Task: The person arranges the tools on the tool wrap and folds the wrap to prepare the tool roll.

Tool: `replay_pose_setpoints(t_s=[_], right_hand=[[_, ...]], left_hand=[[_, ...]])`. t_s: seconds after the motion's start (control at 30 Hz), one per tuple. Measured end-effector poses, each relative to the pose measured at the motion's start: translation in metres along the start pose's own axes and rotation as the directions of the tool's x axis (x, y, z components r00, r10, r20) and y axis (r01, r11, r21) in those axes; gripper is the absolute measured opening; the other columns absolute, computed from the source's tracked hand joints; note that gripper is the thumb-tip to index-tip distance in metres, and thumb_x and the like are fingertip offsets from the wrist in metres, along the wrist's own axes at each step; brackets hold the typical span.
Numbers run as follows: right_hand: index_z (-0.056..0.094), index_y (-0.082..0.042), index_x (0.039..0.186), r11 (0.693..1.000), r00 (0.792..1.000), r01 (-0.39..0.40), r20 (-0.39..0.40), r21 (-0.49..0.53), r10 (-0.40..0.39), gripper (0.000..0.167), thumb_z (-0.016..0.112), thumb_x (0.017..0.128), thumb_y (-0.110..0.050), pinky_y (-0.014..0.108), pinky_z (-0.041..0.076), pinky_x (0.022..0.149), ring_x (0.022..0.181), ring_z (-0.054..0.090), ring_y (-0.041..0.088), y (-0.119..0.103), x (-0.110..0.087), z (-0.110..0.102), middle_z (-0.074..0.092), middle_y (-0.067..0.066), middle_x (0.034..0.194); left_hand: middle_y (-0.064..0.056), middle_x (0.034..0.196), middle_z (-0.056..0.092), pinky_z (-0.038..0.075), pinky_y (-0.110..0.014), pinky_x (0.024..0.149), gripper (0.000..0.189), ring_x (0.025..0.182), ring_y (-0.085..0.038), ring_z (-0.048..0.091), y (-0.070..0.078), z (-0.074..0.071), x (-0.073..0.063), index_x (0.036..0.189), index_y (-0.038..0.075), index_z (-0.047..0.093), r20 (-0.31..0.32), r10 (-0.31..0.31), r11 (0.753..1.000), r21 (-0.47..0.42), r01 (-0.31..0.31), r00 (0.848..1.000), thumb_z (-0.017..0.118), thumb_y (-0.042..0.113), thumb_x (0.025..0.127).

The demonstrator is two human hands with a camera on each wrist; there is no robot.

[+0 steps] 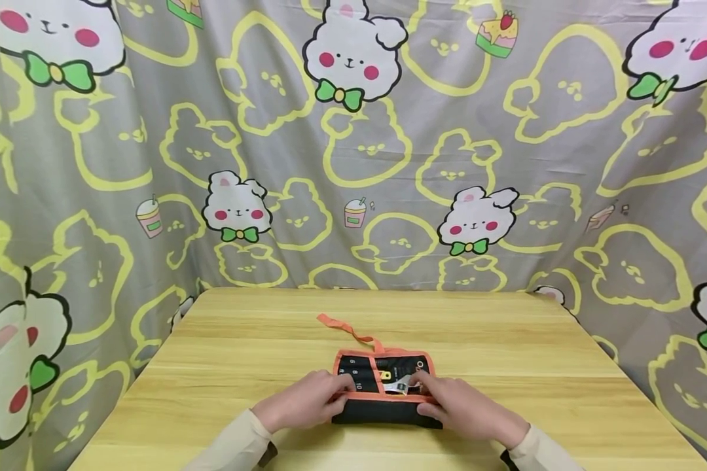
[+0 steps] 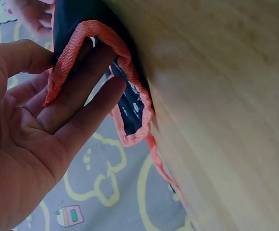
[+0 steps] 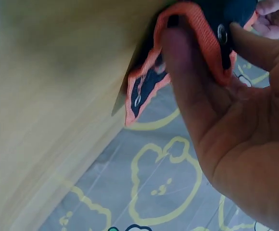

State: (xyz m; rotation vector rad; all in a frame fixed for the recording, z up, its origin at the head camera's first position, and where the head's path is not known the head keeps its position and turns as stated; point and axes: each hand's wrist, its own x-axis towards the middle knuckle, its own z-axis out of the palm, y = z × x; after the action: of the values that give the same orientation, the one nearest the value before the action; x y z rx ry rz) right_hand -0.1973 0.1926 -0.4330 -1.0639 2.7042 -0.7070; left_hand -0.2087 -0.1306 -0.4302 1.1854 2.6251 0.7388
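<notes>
A black fabric tool roll (image 1: 383,411) with orange trim lies on the table in the head view, its near part folded up. My left hand (image 1: 306,400) grips its left end; in the left wrist view the thumb pinches the orange edging (image 2: 72,53) against fingers inside the fold. At the right end my right hand (image 1: 471,407) holds the fabric the same way, fingers within the orange-edged fold (image 3: 209,43). Between the hands, the silver head of an adjustable wrench (image 1: 398,386) and a yellow piece (image 1: 385,375) show in the roll. Numbers 6, 8 and 10 mark its left side.
An orange strap (image 1: 344,326) trails from the roll's far edge across the wooden table (image 1: 247,333). Behind and beside the table hangs a grey curtain (image 1: 377,163) printed with rabbits and yellow outlines.
</notes>
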Motion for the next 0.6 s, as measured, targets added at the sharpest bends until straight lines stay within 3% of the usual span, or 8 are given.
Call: replay_pose_setpoints(t_s=[0.13,0.33,0.47,0.6], right_hand=[[0.051,-0.017,0.121,0.999,0.999,0.035,-0.023,0.034,-0.034,0.023,0.057,0.105,-0.032,0.022,0.041,0.061,0.06,0.043,-0.001,0.0023,0.0022,-0.003,0.052,-0.012,0.084],[0.055,-0.025,0.101,0.999,0.999,0.045,-0.023,0.003,-0.045,0.006,0.059,0.105,-0.028,0.022,0.04,0.061,0.065,0.043,0.0,0.0022,0.0076,-0.0036,0.05,-0.012,0.093],[0.06,-0.027,0.101,0.998,0.998,0.008,-0.06,-0.065,-0.012,0.005,0.06,0.104,-0.023,0.023,0.042,0.061,0.069,0.047,0.0,0.0011,0.0087,-0.0014,0.053,-0.011,0.099],[0.068,-0.028,0.107,0.977,0.989,-0.044,-0.145,-0.211,0.013,0.01,0.065,0.101,-0.02,0.025,0.046,0.06,0.076,0.053,0.003,-0.0011,0.0074,0.0011,0.059,-0.009,0.103]], left_hand=[[0.013,0.063,0.049,0.038,-0.016,0.057,0.02,0.048,0.002,0.04,-0.0036,0.0005,0.0031,0.122,0.013,0.06,-0.029,0.016,1.0,-0.021,-0.016,0.999,0.055,0.006,0.104],[0.009,0.093,0.064,0.052,-0.02,0.078,0.018,0.082,0.001,0.057,-0.0074,0.0049,0.0075,0.104,0.018,0.064,-0.091,0.073,0.993,0.1,-0.064,0.993,0.059,0.001,0.101],[0.005,0.106,0.067,0.055,-0.024,0.088,0.018,0.099,-0.004,0.063,-0.0072,0.006,0.0066,0.108,0.016,0.068,-0.1,0.038,0.987,0.158,-0.022,0.994,0.059,0.002,0.101],[0.001,0.121,0.066,0.055,-0.03,0.095,0.02,0.112,-0.011,0.063,-0.0054,0.0047,0.0026,0.12,0.015,0.069,-0.089,-0.023,0.972,0.229,0.043,0.996,0.059,0.011,0.103]])
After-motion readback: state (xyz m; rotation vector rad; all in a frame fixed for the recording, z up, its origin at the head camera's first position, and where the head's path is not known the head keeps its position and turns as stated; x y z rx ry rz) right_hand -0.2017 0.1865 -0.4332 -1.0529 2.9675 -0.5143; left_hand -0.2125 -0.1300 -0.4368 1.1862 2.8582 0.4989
